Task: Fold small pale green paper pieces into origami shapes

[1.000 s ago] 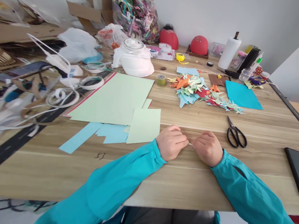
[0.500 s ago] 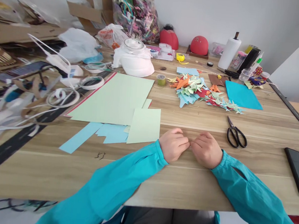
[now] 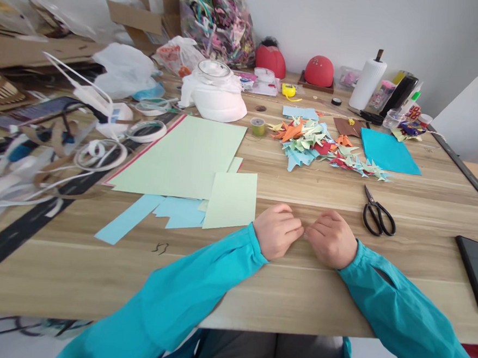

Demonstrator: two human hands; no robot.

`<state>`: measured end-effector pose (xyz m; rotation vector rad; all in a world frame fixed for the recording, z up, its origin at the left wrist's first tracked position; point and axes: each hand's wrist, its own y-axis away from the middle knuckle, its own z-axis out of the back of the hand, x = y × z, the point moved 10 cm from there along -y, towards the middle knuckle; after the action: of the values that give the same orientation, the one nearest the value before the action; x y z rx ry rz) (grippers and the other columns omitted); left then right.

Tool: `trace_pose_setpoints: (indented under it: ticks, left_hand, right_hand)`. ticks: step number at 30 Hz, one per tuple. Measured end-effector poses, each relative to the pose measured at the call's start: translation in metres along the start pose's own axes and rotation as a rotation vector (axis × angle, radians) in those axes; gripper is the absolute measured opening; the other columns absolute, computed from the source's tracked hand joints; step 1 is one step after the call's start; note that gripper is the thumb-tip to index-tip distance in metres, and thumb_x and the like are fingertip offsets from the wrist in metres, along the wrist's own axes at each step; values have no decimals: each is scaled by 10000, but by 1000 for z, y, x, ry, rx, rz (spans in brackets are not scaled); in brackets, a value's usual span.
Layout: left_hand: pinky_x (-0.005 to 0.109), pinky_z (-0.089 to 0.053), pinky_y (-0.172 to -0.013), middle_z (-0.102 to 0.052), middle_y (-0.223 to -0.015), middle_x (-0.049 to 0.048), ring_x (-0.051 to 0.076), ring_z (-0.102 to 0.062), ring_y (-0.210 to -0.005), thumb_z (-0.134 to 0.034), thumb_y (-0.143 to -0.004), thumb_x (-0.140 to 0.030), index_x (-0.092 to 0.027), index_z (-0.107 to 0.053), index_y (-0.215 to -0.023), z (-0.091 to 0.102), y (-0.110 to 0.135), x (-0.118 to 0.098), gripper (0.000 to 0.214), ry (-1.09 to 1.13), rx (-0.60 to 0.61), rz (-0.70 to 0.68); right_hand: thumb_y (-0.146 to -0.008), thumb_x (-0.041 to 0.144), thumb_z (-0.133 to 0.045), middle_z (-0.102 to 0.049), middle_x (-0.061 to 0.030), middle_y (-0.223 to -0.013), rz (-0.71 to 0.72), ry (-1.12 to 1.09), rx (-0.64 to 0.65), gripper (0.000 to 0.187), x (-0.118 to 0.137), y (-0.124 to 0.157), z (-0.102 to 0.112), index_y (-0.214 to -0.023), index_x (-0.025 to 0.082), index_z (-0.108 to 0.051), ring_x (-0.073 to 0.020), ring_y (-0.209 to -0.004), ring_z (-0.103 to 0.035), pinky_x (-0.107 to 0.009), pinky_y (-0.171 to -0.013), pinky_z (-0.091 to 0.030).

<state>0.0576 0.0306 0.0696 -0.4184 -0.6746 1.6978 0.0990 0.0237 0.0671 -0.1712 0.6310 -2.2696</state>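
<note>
The big green sheet (image 3: 175, 161) lies flat on the left, red showing along its left edge. The pile (image 3: 305, 142), far of my hands, is a tangle of sharp folded points in orange, green, blue and red. The small green sheet (image 3: 232, 201), smooth and flat, covers the big sheet's near right corner, just beside my left hand (image 3: 278, 233). The scissors (image 3: 378, 213) lie just right of my right hand (image 3: 332, 239), black loops near, blades together and pointing far.

My 2 forearms, in teal sleeves (image 3: 169, 294), come in from the near side and converge. My hands sit knuckles up, fingers curled inward, the 2 sets of fingertips almost meeting. My fingers hide what is between them, so I cannot tell whether they are clamped on anything.

The near edge of the table (image 3: 287, 302) runs beneath my sleeves. Bare wood stretches far to the pile and near to that edge. Rightward, more wood lies between scissors and phone (image 3: 475, 274); leftward, the small sheet sits closest.
</note>
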Motion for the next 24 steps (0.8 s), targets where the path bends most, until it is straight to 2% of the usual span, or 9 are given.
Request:
trace_pose_setpoints:
  ticks: [5,12,18,21,24]
  left_hand:
    - [311,-395,-702,-596,-632,12,112,-501,-574,-424,-811,-154,-165,-577,-755,6,-1,9,163,-48,5,31]
    - [281,-410,-696,-602,-583,-20,88,-504,-541,-431,-826,-105,-166,-587,-751,13,-5,6,184,-27,-26,53]
    - [286,-419,-709,-611,-586,-25,83,-505,-528,-444,-825,-120,-176,-596,-750,16,-2,15,179,28,-31,98]
    - [273,-433,-664,-629,-626,-1,92,-538,-563,-436,-842,-156,-171,-606,-762,10,0,20,189,107,-12,135]
    - [251,-463,-636,-663,-736,39,107,-590,-650,-463,-846,-190,-160,-625,-833,8,3,29,166,268,-45,250]
  right_hand:
    - [-845,185,-470,-563,-14,-515,-68,10,-47,246,-14,2,3,-621,161,-570,-128,-559,-480,-296,-694,-348]
    - [-863,208,-464,-571,-7,-515,-70,1,-56,291,-14,5,-2,-589,172,-555,-119,-543,-487,-288,-684,-354]
    - [-861,238,-480,-580,-9,-521,-83,-33,-50,319,-18,5,0,-555,171,-541,-114,-528,-488,-279,-654,-360]
    - [-871,272,-464,-617,-32,-585,-163,-116,-40,280,-25,5,-2,-647,164,-595,-126,-568,-523,-287,-662,-370]
    - [-887,311,-425,-617,-36,-595,-348,-372,-24,310,-41,9,-9,-691,161,-613,-129,-566,-534,-267,-594,-386]
